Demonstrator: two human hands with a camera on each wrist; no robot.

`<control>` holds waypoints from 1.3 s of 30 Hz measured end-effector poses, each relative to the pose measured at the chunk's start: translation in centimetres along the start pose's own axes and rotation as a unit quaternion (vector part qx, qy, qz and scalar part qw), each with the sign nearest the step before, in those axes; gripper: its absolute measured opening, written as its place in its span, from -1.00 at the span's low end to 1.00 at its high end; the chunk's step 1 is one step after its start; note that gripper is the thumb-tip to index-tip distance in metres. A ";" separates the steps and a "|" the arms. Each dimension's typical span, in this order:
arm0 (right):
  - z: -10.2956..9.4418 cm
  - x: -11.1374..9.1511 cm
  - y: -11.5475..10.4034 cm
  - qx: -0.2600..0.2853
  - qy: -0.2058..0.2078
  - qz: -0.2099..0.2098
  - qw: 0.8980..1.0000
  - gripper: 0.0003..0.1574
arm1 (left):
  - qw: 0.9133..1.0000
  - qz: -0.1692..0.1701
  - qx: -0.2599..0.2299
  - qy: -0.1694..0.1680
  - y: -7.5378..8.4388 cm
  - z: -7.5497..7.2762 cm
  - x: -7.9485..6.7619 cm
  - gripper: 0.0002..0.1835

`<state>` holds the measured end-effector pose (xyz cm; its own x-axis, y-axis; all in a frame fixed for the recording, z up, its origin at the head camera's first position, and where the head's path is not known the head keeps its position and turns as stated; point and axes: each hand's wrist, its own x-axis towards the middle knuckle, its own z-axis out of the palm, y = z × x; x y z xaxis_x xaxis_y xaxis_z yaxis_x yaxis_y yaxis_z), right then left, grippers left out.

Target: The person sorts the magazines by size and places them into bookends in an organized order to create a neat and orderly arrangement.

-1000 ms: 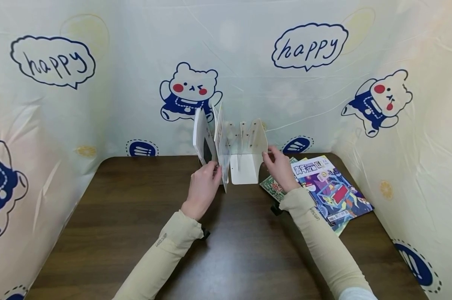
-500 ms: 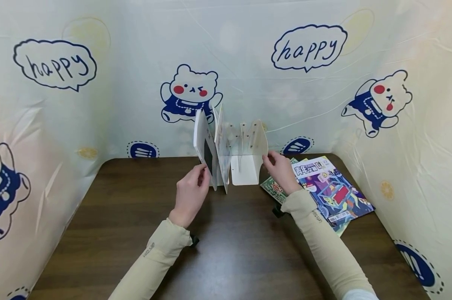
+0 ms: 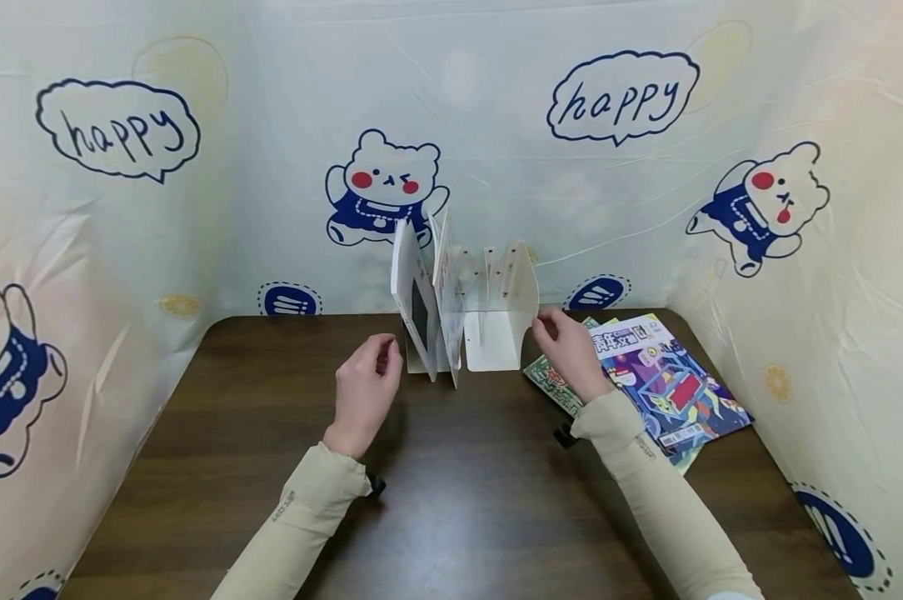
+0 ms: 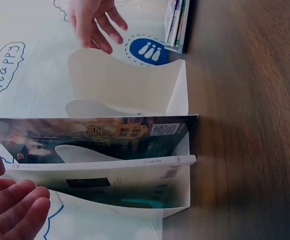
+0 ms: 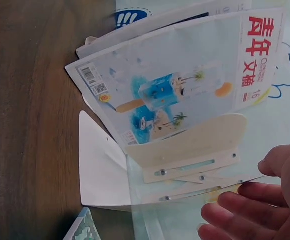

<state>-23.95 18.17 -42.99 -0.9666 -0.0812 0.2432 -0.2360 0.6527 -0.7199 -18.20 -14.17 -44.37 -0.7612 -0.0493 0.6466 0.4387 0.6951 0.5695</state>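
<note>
Two magazines stand upright in the left part of a white book rack (image 3: 494, 342). The outer one is a pale magazine (image 3: 414, 292) with a dark rectangle on its cover. Beside it, a magazine with an ice-lolly cover (image 5: 205, 55) leans in the right wrist view; its other cover (image 4: 155, 132) is dark. My left hand (image 3: 363, 392) is left of them, apart from the magazines, fingers loosely bent and holding nothing. My right hand (image 3: 571, 354) is at the edge of the rack's right panel (image 5: 195, 140), thumb and loosely spread fingers about that edge; whether they touch it is unclear.
Several magazines lie stacked on the table's right side, a purple-blue one (image 3: 669, 383) on top and a green one (image 3: 552, 383) poking out. The dark wooden table (image 3: 451, 500) backs onto a printed curtain (image 3: 496, 100).
My left hand has let go of the pale magazine and drawn away to the left. The pale magazine now stands on its own. My right hand has stayed near the rack's right panel.
</note>
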 end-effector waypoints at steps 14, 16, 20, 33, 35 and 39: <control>-1.1 -2.9 -0.2 -0.017 -0.037 0.006 0.999 -0.58 | 0.996 -0.039 0.063 -0.055 -0.3 -1.0 -0.9 -0.81; -1.2 -3.4 -0.2 -0.025 -0.041 0.001 0.999 -0.59 | 0.996 -0.040 0.062 -0.056 -0.3 -1.2 -1.0 -0.82; -1.3 -4.3 0.1 -0.041 -0.048 -0.002 0.998 -0.61 | 0.996 -0.038 0.058 -0.064 -0.2 -1.4 -1.3 -0.83; -0.6 -7.2 0.8 -0.074 -0.053 -0.010 0.996 -0.61 | 0.997 -0.038 0.042 -0.058 -0.8 -1.3 -1.7 -0.86; -0.6 -7.5 0.8 -0.073 -0.059 -0.005 0.996 -0.60 | 0.997 -0.035 0.035 -0.056 -0.9 -1.2 -1.4 -0.86; -0.5 -7.9 1.1 -0.069 -0.070 0.005 0.995 -0.59 | 0.998 -0.036 0.017 -0.056 -1.2 -1.0 -0.6 -0.85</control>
<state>-16.48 19.85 -45.40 -0.9755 -0.1729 0.1362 -0.2201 0.7507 -0.6229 -17.82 -15.70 -44.92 -0.8391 -0.0212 0.5435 0.3660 0.7172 0.5931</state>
